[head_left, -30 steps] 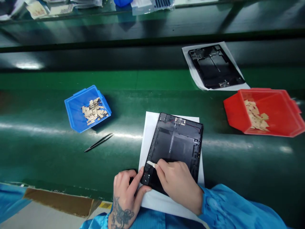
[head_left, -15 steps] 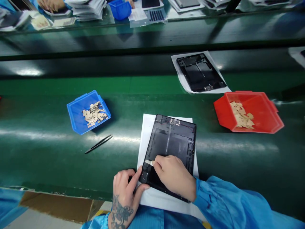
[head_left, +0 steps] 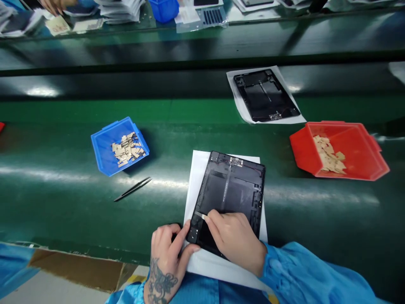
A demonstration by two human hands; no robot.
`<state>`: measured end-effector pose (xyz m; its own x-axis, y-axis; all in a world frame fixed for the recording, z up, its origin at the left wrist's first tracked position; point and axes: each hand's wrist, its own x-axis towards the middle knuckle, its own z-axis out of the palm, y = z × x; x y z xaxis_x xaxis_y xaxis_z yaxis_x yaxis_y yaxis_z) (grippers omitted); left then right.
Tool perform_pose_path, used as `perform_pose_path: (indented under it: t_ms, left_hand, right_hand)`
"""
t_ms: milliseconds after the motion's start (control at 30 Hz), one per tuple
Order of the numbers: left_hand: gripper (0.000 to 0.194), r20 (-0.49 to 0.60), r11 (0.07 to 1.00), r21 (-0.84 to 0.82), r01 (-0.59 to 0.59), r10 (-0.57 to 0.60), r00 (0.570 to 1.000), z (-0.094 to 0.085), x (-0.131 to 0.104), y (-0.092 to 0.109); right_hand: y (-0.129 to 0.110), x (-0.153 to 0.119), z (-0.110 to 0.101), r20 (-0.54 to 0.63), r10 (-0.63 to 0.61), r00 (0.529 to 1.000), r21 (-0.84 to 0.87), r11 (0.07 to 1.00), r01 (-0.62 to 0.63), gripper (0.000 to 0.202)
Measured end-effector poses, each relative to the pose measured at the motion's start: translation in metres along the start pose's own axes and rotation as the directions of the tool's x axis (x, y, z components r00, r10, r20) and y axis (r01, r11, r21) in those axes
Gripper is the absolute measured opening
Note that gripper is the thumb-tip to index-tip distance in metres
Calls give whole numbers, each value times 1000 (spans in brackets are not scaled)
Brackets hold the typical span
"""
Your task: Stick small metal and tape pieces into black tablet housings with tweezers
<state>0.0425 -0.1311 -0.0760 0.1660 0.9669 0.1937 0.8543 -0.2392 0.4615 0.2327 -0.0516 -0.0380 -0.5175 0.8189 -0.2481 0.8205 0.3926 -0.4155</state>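
Note:
A black tablet housing (head_left: pixel 234 181) lies open side up on a white sheet (head_left: pixel 193 181). It has a small circuit board at the far edge and a ribbon cable down its middle. My left hand (head_left: pixel 169 249) grips the housing's near left corner, index finger and thumb along its edges. Over the lower half of the housing is my right hand (head_left: pixel 236 238), closed, with thumb and finger pinching a small pale strip (head_left: pixel 203 216). The strip's far end looks grey and reaches the housing's left edge. My right hand hides part of the housing.
Black tweezers (head_left: pixel 133 188) lie left on the green bench (head_left: pixel 63 219). A blue bin (head_left: pixel 104 147) holds small tan-and-dark pieces; a red bin (head_left: pixel 363 147) holds tan pieces. Behind is another tablet housing (head_left: pixel 265 95) on paper. A co-worker's hand (head_left: pixel 55 6) shows far left.
The pale strip's outer end, white before, now looks grey at the housing edge, with white only near my fingertips. The view has shifted slightly; my left hand keeps its hold on the corner.

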Motion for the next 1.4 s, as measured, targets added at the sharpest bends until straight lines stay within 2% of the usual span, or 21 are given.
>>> perform_pose_path:
  t_ms: [100,167,333,433,567,733,900,1100,1300,1400]
  left_hand:
    - [44,4,999,15,-30,30,1000,-1,0,-1]
    - [45,13,999,22,-40,40,999,-1,0,-1]
    - [42,15,1000,-2,19,-19,1000,-3,2,4]
    - [41,16,1000,3,1,-1,1000,-4,2,4]
    - [45,20,999,18,-45,45,999,-4,1,1]
    - [44,17,1000,5,-15,15,1000,-2,0,0]
    - [44,4,1000,-6,6,-6,1000,-1,-1,1]
    - [43,-2,1000,-7,2,-2,1000,-1,-1,1]
    - [45,16,999,3,-37,37,999,-2,0,-1]
    - [46,16,999,10,-54,54,998,-3,1,-1]
  right_hand:
    - [2,-3,3,-48,-96,994,-43,995,94,25]
    - [3,-2,2,-35,-118,992,-54,992,116,24]
    - [4,2,-3,36,-106,994,-57,993,108,22]
    - [5,2,-2,63,-112,992,-53,992,116,20]
    - [3,1,-1,77,-123,989,-47,991,127,17]
    - [-1,-1,-1,84,-79,993,-49,995,83,15]
    - [-1,0,-2,82,-90,993,-33,995,93,18]
    - [-5,1,-5,84,-22,996,-52,998,27,23]
    - [-8,9,-16,184,167,969,2,985,-170,27]
    - [-8,15,-21,218,207,954,49,974,-222,30]
